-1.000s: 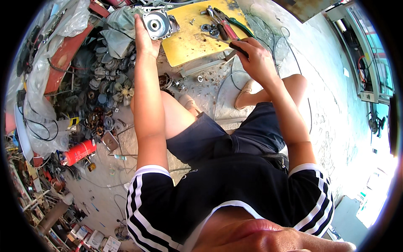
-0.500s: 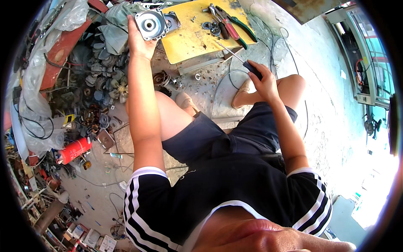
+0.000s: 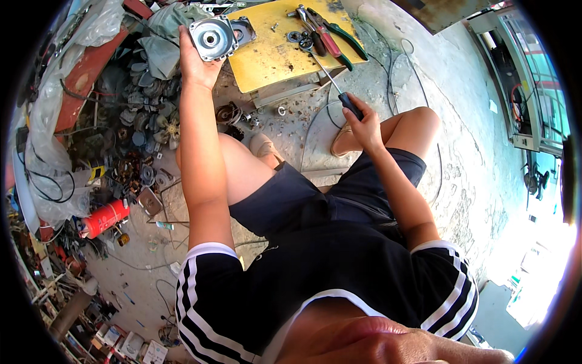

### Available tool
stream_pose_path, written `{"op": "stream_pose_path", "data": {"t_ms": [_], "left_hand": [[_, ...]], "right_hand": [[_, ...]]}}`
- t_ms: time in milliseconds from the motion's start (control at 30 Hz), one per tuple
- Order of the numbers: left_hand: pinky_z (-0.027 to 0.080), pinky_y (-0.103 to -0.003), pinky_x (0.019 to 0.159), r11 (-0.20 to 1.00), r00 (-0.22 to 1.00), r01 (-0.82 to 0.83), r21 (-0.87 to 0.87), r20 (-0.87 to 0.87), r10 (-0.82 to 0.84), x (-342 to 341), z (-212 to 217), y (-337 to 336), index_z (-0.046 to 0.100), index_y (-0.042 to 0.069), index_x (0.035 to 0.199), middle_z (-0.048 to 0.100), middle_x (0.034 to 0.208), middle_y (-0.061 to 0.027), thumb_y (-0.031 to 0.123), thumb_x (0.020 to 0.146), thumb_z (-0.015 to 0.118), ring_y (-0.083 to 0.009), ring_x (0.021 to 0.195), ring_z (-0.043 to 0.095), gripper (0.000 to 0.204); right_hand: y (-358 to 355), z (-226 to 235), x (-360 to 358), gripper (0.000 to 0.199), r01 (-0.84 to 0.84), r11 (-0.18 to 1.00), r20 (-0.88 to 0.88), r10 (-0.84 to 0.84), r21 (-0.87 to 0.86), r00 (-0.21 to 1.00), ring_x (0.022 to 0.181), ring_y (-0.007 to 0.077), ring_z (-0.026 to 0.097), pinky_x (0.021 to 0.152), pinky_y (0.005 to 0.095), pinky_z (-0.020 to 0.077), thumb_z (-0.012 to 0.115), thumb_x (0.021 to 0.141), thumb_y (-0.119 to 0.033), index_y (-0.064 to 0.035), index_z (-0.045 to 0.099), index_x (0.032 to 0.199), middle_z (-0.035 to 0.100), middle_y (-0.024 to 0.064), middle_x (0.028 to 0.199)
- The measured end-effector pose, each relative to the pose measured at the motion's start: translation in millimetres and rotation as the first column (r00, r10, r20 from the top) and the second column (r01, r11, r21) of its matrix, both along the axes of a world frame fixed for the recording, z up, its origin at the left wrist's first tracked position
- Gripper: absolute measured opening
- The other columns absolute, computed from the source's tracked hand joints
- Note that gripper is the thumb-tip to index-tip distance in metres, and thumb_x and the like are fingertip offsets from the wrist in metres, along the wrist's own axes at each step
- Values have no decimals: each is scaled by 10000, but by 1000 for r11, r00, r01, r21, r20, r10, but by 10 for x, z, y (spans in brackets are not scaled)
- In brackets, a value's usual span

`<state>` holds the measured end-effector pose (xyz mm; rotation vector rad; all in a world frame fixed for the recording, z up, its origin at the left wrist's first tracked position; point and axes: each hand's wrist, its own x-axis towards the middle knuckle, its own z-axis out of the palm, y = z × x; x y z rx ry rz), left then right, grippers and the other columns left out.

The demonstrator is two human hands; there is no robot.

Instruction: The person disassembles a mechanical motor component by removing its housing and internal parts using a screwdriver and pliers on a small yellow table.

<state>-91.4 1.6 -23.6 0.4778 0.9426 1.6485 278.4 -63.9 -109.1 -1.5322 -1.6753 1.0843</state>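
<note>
My left hand (image 3: 199, 65) is closed round the edge of a silvery metal motor end cover (image 3: 213, 37), a squarish casting with a round hollow and a hole at its centre. A second, similar metal part (image 3: 244, 30) shows just behind it, over the left side of the yellow table (image 3: 260, 67). In my right hand (image 3: 365, 124) is a screwdriver (image 3: 350, 104) with a dark handle. Its long thin shaft points up and left, toward the table's front edge. The tip is apart from the cover.
On the table lie a hammer (image 3: 301, 12), a red-handled screwdriver (image 3: 329, 43), green-handled pliers (image 3: 347, 39) and small round black parts (image 3: 301, 39). Scrap motor parts (image 3: 142, 103) heap up at the left, near a red cylinder (image 3: 106, 218). Cables (image 3: 418, 67) trail over the floor at the right.
My right hand has shifted slightly left and down with the screwdriver, whose shaft shows more plainly. The whole view has shifted a little, and the cover stays in my left hand.
</note>
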Motion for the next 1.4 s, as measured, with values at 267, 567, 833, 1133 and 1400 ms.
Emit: {"op": "stream_pose_path", "data": {"t_ms": [267,567,833,1133,1400], "left_hand": [[461,-524,994,1000,1000,-3,3,10,3,-52,-49,15,553,31,1276,622,1249,-160,569,1009,281,-444,1142,590,659],[459,-535,997,1000,1000,-10,3,4,10,-14,-22,27,542,22,1282,611,1262,-168,572,1013,274,-455,1144,584,669],[527,-456,935,999,998,32,17,51,-33,-5,-17,15,561,50,1239,654,1182,-124,585,1009,296,-342,1053,655,640],[435,-538,1028,1000,1000,6,-8,18,-6,28,-16,39,528,22,1303,598,1280,-173,593,1004,280,-456,1172,563,691],[296,-525,1128,992,974,118,-49,201,-106,149,-3,41,520,27,1307,582,1320,-169,624,923,500,-442,1250,518,710]], "right_hand": [[-72,58,-165,413,-143,981,48,137,133,989,989,272,656,876,320,487,683,859,-123,-84,630,1267,681,163,1062],[17,0,-157,401,-2,996,-21,4,86,1000,961,259,677,859,326,499,686,861,-135,-93,639,1257,694,164,1054],[-22,181,-159,388,-23,985,72,11,169,997,965,206,649,876,308,482,672,878,-131,-63,633,1257,690,136,1060],[34,123,-156,392,20,985,53,-30,174,998,941,156,639,853,289,480,659,899,-146,-58,618,1278,697,134,1066],[302,242,-262,390,79,963,-44,-70,256,997,814,109,578,780,256,469,657,906,-160,-59,619,1280,677,91,952]]}}
